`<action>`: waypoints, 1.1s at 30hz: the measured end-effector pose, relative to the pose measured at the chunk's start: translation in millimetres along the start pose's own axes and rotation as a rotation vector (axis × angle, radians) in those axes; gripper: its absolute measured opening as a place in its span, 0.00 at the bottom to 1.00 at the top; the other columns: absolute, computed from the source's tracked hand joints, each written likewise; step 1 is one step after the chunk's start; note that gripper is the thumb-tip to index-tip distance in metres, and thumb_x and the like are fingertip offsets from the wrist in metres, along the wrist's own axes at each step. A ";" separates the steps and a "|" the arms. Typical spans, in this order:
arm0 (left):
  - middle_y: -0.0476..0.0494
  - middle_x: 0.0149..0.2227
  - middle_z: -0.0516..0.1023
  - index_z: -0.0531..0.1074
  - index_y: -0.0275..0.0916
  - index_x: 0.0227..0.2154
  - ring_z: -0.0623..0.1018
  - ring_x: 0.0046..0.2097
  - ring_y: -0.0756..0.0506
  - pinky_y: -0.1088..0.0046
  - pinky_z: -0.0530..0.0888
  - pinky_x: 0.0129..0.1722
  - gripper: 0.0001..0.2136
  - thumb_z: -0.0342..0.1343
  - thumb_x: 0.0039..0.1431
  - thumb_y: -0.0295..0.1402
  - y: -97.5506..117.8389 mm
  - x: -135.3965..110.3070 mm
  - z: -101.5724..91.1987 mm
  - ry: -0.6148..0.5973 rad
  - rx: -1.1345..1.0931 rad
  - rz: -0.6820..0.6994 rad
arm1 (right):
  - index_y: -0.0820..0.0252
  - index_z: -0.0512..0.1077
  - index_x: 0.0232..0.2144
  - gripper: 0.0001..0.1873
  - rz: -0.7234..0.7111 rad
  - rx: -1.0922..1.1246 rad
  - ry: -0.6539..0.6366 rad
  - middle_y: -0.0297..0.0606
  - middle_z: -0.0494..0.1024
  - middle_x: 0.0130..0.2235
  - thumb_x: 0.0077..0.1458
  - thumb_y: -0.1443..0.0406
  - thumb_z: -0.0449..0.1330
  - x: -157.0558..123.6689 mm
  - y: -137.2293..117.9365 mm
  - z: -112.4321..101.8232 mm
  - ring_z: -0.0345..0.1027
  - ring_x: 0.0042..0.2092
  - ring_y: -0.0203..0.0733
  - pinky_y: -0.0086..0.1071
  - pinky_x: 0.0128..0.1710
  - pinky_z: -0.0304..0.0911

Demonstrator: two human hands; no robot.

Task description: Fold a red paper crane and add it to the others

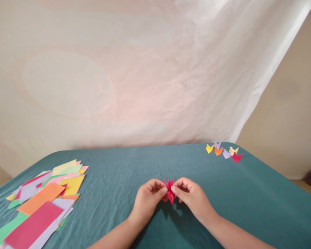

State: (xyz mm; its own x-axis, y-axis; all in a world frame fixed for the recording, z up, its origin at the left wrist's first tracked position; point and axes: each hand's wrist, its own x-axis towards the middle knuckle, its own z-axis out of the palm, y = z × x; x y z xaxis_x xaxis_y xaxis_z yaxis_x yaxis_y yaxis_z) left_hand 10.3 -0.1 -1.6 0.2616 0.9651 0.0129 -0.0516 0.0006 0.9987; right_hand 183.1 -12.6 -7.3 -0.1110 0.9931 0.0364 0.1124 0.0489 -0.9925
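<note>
A small red origami crane (170, 193) is held between my two hands, just above the cloth near the front middle of the table. Its pointed tips stick up at the top and a single point hangs at the bottom. My left hand (150, 197) pinches its left side between thumb and fingers. On the other side, my right hand (193, 195) pinches the right edge in the same way. The fingertips behind the paper are partly hidden.
Loose coloured paper sheets (41, 199) lie in a spread pile at the left. Several small folded paper cranes (218, 151) in yellow, orange, purple and red sit at the far right corner. A dark green cloth (114, 180) covers the table; a pale sheet (145, 76) hangs behind.
</note>
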 end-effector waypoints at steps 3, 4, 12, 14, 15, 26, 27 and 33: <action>0.47 0.24 0.76 0.69 0.34 0.30 0.75 0.26 0.49 0.73 0.73 0.30 0.08 0.60 0.54 0.34 -0.6 0.4 0.9 0.009 0.003 0.005 | 0.61 0.69 0.27 0.12 -0.003 -0.006 0.002 0.33 0.74 0.25 0.54 0.58 0.59 -0.7 -0.4 0.7 0.65 0.26 0.35 0.26 0.25 0.61; 0.47 0.24 0.75 0.69 0.35 0.30 0.75 0.26 0.49 0.73 0.73 0.30 0.08 0.60 0.54 0.34 -1.0 0.6 1.0 0.012 -0.002 0.008 | 0.61 0.69 0.27 0.11 -0.006 -0.009 0.003 0.33 0.74 0.25 0.54 0.58 0.59 -0.6 -0.1 1.0 0.65 0.27 0.35 0.26 0.25 0.61; 0.51 0.23 0.73 0.65 0.37 0.31 0.75 0.25 0.50 0.75 0.72 0.28 0.09 0.61 0.53 0.32 -8.1 1.9 0.9 0.034 -0.047 0.041 | 0.58 0.64 0.30 0.09 -0.013 0.005 0.028 0.30 0.72 0.24 0.54 0.60 0.60 2.4 5.2 4.1 0.64 0.24 0.34 0.25 0.22 0.58; 0.52 0.23 0.73 0.65 0.37 0.32 0.75 0.25 0.50 0.75 0.72 0.28 0.10 0.61 0.53 0.33 -8.0 2.1 0.6 0.041 -0.046 0.043 | 0.58 0.63 0.29 0.09 -0.014 0.007 0.037 0.29 0.71 0.23 0.53 0.60 0.60 2.3 5.2 4.6 0.63 0.24 0.34 0.25 0.22 0.57; 0.52 0.23 0.73 0.65 0.37 0.32 0.75 0.25 0.50 0.75 0.72 0.28 0.10 0.61 0.52 0.33 -7.6 2.2 0.5 0.043 -0.049 0.037 | 0.58 0.63 0.29 0.09 -0.013 0.010 0.040 0.28 0.71 0.23 0.53 0.60 0.60 2.1 4.9 4.7 0.63 0.24 0.34 0.25 0.22 0.57; 0.49 0.20 0.72 0.70 0.34 0.21 0.68 0.20 0.53 0.79 0.66 0.20 0.16 0.63 0.47 0.43 -0.2 3.1 -1.2 -0.030 0.126 -0.119 | 0.58 0.64 0.28 0.10 -0.055 -0.035 0.044 0.28 0.69 0.23 0.53 0.59 0.60 -2.2 -4.2 4.8 0.64 0.25 0.35 0.25 0.25 0.57; 0.49 0.20 0.72 0.71 0.34 0.21 0.68 0.20 0.53 0.78 0.65 0.20 0.16 0.63 0.47 0.44 -0.8 3.5 -1.7 -0.023 0.118 -0.125 | 0.58 0.64 0.30 0.10 -0.056 -0.026 0.039 0.29 0.71 0.24 0.54 0.58 0.60 -2.3 -4.8 4.2 0.65 0.26 0.36 0.26 0.25 0.58; 0.49 0.20 0.72 0.70 0.35 0.20 0.69 0.19 0.52 0.78 0.65 0.21 0.16 0.63 0.46 0.43 -2.9 4.4 -4.3 -0.004 0.079 -0.138 | 0.59 0.72 0.31 0.17 -0.087 -0.140 0.012 0.34 0.74 0.27 0.59 0.53 0.52 -1.6 -6.6 -2.6 0.67 0.29 0.38 0.28 0.28 0.59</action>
State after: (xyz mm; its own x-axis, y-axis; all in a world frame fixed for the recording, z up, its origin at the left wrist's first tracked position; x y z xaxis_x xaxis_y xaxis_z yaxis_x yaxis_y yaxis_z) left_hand 7.4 5.2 -4.6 0.2650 0.9562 -0.1248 0.0613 0.1124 0.9918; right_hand 185.1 -14.3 -0.4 -0.1149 0.9857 0.1234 0.2398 0.1480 -0.9595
